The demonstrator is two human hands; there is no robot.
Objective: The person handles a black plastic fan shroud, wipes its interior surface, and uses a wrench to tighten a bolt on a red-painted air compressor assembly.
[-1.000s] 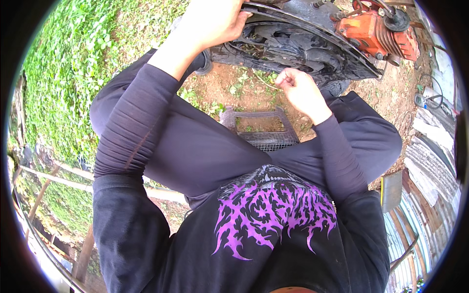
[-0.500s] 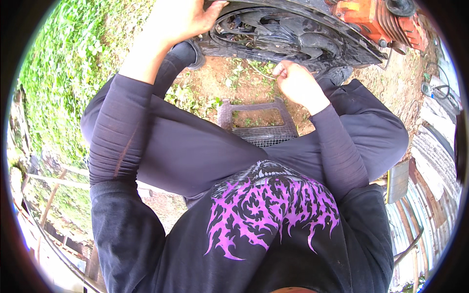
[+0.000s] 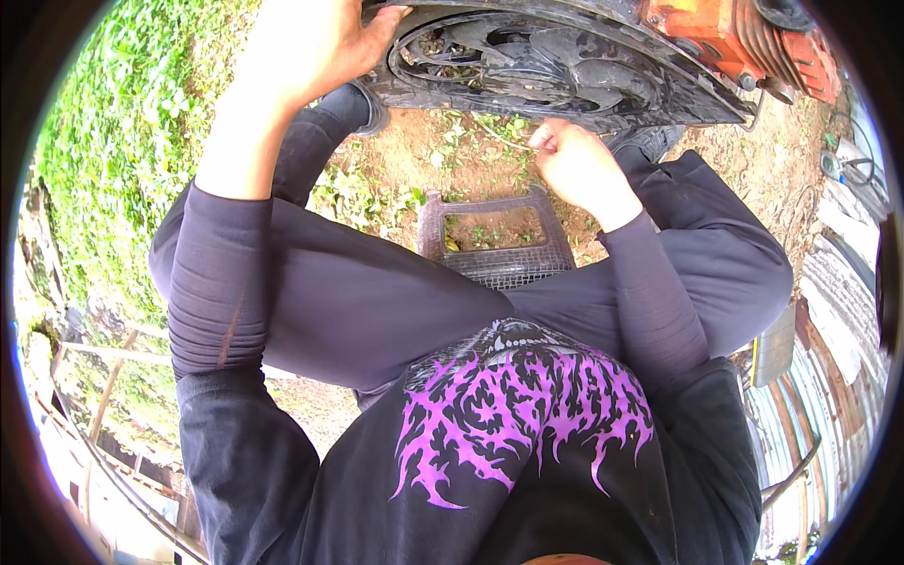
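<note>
A dirty black fan shroud [image 3: 565,80] with a round frame and curved blades stands at the top, between my feet. My left hand [image 3: 315,47] grips its upper left edge, thumb lying along the rim; the other fingers are washed out by glare or cut off by the picture's edge. Just below the shroud's lower edge, my right hand [image 3: 579,165] is closed, fingertips pinched together. A thin, stick-like piece [image 3: 501,137] runs from its fingertips to the left; whether it is wire or a stem I cannot tell.
Beyond the shroud, at the upper right, sits an orange finned engine [image 3: 744,38]. A dark plastic frame with mesh [image 3: 556,221] lies between my legs on bare soil. Grass [image 3: 113,169] grows on the left; corrugated metal sheets [image 3: 838,301] lie on the right.
My left hand and the shroud's left end have shifted a little to the left. My right hand stays pinched in nearly the same place.
</note>
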